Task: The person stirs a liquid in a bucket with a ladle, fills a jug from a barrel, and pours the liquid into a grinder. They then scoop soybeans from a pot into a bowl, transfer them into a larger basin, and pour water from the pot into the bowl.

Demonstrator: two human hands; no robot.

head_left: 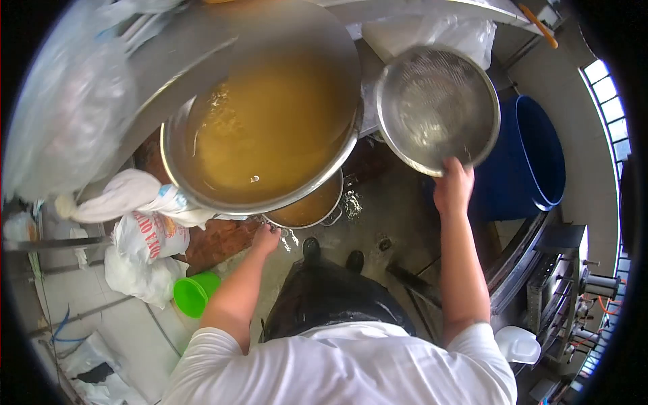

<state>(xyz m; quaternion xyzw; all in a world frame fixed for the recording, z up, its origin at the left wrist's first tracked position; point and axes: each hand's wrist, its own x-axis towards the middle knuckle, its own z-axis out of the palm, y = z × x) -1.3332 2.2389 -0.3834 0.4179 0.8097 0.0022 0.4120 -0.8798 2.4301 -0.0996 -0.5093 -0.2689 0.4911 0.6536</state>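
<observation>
My right hand (453,187) grips the near rim of a round metal sieve (439,108), raised beside a large steel basin (260,202). Cloudy yellow-brown liquid (263,128) fills much of the basin, with pale froth at its left side. Partly hidden beneath the basin is a smaller metal pot (341,192), also holding brownish liquid. My left hand (267,237) is closed at the left edge of this pot; its fingers are curled and the exact grip point is hidden. A loop handle (332,217) shows on the pot's right side.
A blue barrel (520,155) stands at the right, above metal machinery (574,283) with cylinders. To the left lie a white printed sack (152,236), a white cloth (121,196) and a green bucket (196,295). Wet floor (398,202) lies ahead of my boots.
</observation>
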